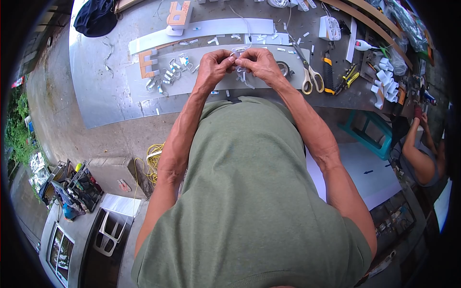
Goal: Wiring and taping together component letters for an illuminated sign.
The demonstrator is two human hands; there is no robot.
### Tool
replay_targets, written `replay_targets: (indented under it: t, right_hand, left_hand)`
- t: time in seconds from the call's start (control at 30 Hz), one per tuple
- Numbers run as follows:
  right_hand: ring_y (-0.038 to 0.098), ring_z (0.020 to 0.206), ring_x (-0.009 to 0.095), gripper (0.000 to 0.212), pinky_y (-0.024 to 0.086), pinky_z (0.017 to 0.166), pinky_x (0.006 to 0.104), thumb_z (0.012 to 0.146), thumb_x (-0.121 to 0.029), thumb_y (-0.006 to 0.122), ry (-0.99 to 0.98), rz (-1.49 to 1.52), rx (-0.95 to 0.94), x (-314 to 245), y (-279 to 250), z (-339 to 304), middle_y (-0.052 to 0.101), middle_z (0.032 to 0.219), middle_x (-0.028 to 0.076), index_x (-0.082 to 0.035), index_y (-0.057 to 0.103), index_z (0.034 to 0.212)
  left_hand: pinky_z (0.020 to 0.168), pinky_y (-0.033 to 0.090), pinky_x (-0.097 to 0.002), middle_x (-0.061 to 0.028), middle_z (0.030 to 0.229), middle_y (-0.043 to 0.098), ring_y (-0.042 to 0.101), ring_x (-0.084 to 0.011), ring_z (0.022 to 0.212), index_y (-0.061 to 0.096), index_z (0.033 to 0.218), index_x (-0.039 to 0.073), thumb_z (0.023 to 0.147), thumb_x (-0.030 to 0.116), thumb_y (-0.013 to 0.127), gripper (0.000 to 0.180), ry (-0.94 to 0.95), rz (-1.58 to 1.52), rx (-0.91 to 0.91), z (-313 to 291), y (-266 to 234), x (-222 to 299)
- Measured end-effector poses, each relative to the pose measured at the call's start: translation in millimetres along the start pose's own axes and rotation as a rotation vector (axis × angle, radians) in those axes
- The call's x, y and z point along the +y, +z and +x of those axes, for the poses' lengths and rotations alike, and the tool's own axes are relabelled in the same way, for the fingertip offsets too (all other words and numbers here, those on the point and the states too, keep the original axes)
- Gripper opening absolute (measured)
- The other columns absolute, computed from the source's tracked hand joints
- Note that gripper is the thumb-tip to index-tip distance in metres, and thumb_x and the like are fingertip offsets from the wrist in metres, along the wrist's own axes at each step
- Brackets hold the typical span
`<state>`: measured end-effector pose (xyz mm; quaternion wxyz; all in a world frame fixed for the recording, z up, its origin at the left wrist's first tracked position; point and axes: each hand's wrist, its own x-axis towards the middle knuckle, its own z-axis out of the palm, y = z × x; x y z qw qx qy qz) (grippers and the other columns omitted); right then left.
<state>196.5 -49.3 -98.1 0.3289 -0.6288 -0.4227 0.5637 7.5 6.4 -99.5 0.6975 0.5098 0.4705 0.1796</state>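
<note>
My left hand (214,67) and my right hand (261,65) meet over the workbench, both closed in a fingertip pinch. Between them is thin white wire (238,49), partly hidden by the fingers. A short string of small white modules (244,80) hangs or lies just beneath. Left of my left hand lies a loose heap of wired white and blue LED modules (169,74), beside an orange-and-white block letter (148,64). Close to my right hand, a roll of black tape (283,68) rests partly behind the wrist.
Scissors (312,79), an orange-and-black utility knife (328,76) and yellow-handled pliers (349,78) lie to the right. White strips (201,32) and another block letter (179,17) are at the back. A teal stool (367,132) stands below the bench; another person (420,153) sits at far right.
</note>
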Motion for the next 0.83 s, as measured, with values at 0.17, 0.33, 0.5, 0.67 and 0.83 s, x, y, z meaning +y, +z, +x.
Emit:
replay_targets:
  t: [0.17,0.33,0.5,0.67,0.83]
  right_hand:
    - [0.055,0.064,0.006,0.021,0.044,0.055,0.0248,0.092,-0.025,0.077,0.164,0.113,-0.066,-8,-5,-2,0.064,0.072,-0.001,-0.005,0.074,0.094]
    - [0.057,0.065,0.007,0.022,0.046,0.057,0.0249,0.094,-0.023,0.072,0.05,-0.018,-0.055,3,-4,2,0.066,0.075,0.0,-0.001,0.074,0.093]
    - [0.061,0.066,0.01,0.026,0.049,0.061,0.028,0.093,-0.025,0.07,0.051,-0.041,-0.003,-8,2,-6,0.069,0.074,0.004,0.001,0.075,0.094]
    - [0.065,0.069,0.012,0.029,0.052,0.065,0.0311,0.091,-0.027,0.07,0.03,-0.058,0.045,0,4,-8,0.073,0.076,0.008,0.001,0.076,0.095]
    - [0.067,0.073,0.016,0.027,0.053,0.07,0.0341,0.09,-0.027,0.072,-0.019,-0.096,0.111,4,5,-2,0.075,0.08,0.009,-0.001,0.077,0.098]
  left_hand:
    - [0.071,0.052,-0.025,-0.0017,0.082,0.07,0.062,-0.0077,0.074,0.072,0.105,-0.001,0.099,0.019,0.068,0.022,-0.004,-0.005,0.0,-2,1,-1]
    - [0.071,0.052,-0.0248,-0.0018,0.083,0.07,0.062,-0.0078,0.074,0.072,0.105,-0.001,0.099,0.019,0.068,0.022,0.008,-0.006,-0.014,-1,1,-2]
    - [0.071,0.052,-0.0242,-0.0023,0.083,0.071,0.063,-0.0076,0.073,0.072,0.105,-0.001,0.099,0.018,0.068,0.021,0.0,-0.006,0.012,0,0,-4]
    - [0.071,0.053,-0.0243,-0.0034,0.085,0.072,0.064,-0.0078,0.074,0.072,0.106,-0.002,0.099,0.017,0.068,0.021,-0.024,0.033,0.031,0,3,-1]
    - [0.076,0.055,-0.0247,-0.0052,0.088,0.074,0.067,-0.0093,0.079,0.072,0.109,-0.001,0.098,0.018,0.069,0.022,-0.01,-0.014,0.019,0,3,-1]
